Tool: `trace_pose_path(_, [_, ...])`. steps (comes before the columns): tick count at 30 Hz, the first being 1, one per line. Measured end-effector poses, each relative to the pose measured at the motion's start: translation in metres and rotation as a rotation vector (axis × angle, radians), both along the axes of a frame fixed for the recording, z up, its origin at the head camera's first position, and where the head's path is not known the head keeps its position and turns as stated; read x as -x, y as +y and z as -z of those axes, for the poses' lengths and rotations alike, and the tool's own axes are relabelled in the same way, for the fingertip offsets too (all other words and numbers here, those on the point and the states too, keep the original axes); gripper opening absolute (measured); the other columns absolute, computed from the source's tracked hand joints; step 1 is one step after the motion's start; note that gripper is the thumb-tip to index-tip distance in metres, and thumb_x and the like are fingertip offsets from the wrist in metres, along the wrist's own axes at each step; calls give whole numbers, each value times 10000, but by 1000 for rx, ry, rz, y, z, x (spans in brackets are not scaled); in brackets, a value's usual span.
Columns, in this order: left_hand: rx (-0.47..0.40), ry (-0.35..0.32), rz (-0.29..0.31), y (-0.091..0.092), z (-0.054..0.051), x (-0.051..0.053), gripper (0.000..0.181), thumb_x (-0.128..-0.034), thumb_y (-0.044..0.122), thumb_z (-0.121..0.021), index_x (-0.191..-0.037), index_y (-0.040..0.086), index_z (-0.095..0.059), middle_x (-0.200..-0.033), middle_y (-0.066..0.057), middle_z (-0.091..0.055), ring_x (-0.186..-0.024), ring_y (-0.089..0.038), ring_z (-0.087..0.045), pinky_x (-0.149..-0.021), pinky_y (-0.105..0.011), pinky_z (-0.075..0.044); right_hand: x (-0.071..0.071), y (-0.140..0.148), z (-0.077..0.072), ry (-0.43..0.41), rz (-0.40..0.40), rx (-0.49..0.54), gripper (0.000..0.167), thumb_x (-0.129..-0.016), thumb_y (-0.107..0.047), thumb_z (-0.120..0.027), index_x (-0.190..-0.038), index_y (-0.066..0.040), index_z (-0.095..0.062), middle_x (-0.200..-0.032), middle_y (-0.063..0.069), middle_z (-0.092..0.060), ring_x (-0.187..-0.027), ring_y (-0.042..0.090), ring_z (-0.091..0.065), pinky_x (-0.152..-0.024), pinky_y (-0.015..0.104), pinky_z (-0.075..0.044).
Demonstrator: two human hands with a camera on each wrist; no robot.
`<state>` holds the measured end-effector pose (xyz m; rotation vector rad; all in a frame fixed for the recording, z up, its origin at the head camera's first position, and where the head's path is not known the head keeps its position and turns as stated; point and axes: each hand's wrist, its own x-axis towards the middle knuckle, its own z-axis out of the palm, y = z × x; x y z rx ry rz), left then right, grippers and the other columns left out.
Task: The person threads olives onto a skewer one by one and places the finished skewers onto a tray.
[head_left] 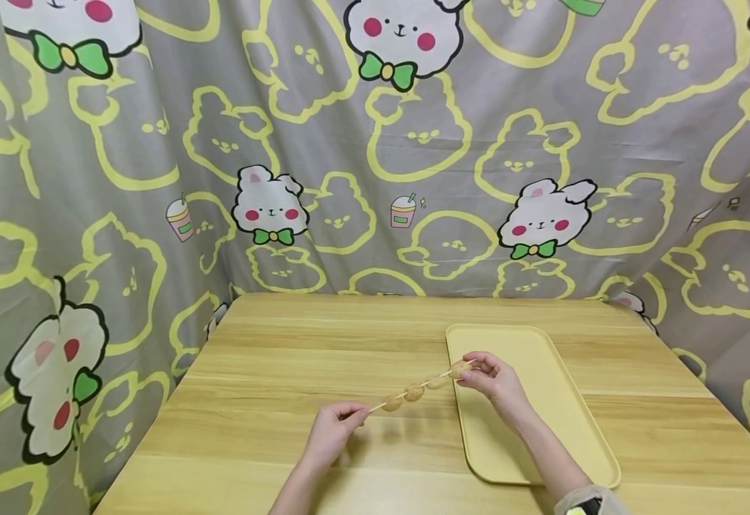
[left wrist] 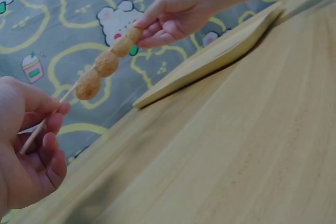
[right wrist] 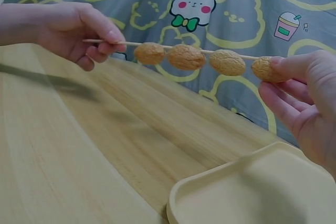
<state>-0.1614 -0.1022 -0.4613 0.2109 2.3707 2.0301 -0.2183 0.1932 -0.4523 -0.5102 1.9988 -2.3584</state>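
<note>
Between the two hands a thin wooden skewer with several brown, rough-surfaced balls [head_left: 414, 393] is held above the table, sloping up to the right in the head view. My left hand [head_left: 331, 434] pinches the bare lower end of the stick; in the left wrist view the stick's tail [left wrist: 32, 139] crosses the palm. At the other end my right hand [head_left: 494, 384] pinches the outermost ball [right wrist: 269, 70] between thumb and fingers. The balls sit spaced along the stick in the right wrist view. Below the right hand lies a pale yellow tray [head_left: 500, 450].
The tray lies flat on the right part of a wood-grain table [head_left: 252, 357]. A grey curtain [head_left: 323, 143] with yellow outlines and white rabbits hangs behind the table and along its sides. Shadows of the hands fall on the tabletop.
</note>
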Motion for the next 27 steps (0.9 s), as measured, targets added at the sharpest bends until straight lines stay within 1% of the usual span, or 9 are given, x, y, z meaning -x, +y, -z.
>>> trace_pose_path(1, [3,3,10,1,4,1,179,-852,43,-626,-920,-119,-663,-750,-123,-607,-606,-57,-459,-544,-183,-377,0,0,0,-3,11,10,399,-841,91,-584,-1127,259,-363,-880,27,-621,-804,128,-631,-761,293,-517])
trace_pose_path(3, [14,17,32,3,6,1,176,-850,39,-618,-925,-113,-663,-791,-172,-629,-656,-75,-497,-585,-202,-408,1,1,-1,-1,22,28,360,-847,94,-576,-1111,247,-384,-880,33,-615,-805,129,-630,-759,284,-516])
trace_pose_path(4, [18,14,43,5,6,0,176,-849,40,-617,-933,-107,-665,-818,-194,-637,-678,-89,-512,-602,-209,-418,1,2,-1,-4,26,37,323,-848,98,-572,-1093,232,-409,-876,35,-616,-804,130,-631,-758,280,-516])
trace_pose_path(8, [33,-6,102,10,7,-1,179,-848,43,-612,-951,-93,-665,-829,-216,-643,-709,-134,-541,-610,-227,-426,4,6,-2,-23,49,73,169,-850,110,-561,-1012,117,-517,-861,34,-630,-797,133,-639,-748,268,-516])
trace_pose_path(11, [31,-24,162,14,7,-2,175,-842,25,-612,-952,-101,-661,-843,-221,-642,-701,-131,-553,-601,-223,-436,5,8,-2,-38,69,87,145,-849,115,-556,-986,68,-549,-851,29,-630,-795,129,-640,-746,265,-516])
trace_pose_path(15, [36,-38,240,20,8,-2,172,-824,-24,-600,-946,-137,-646,-838,-227,-631,-641,-95,-532,-558,-191,-433,7,11,-3,-42,90,65,158,-855,98,-564,-1011,78,-546,-852,22,-629,-796,121,-635,-746,264,-516])
trace_pose_path(21, [74,-43,323,33,9,-5,183,-816,-70,-564,-959,-172,-619,-722,-207,-602,-552,-108,-483,-485,-170,-379,11,14,-7,-35,134,13,228,-859,66,-584,-1062,144,-515,-852,12,-630,-785,112,-630,-730,259,-520])
trace_pose_path(24, [63,-59,357,40,9,-7,181,-812,-76,-558,-959,-157,-625,-711,-216,-605,-536,-98,-483,-475,-168,-369,13,14,-8,-37,154,-8,277,-862,59,-587,-1087,182,-485,-843,2,-629,-771,105,-628,-722,255,-521])
trace_pose_path(27, [38,-83,393,48,9,-10,173,-802,-68,-563,-946,-135,-632,-720,-232,-620,-536,-89,-505,-476,-166,-389,14,15,-9,-42,165,-20,303,-866,43,-591,-1100,192,-469,-840,-2,-635,-767,105,-630,-725,258,-520])
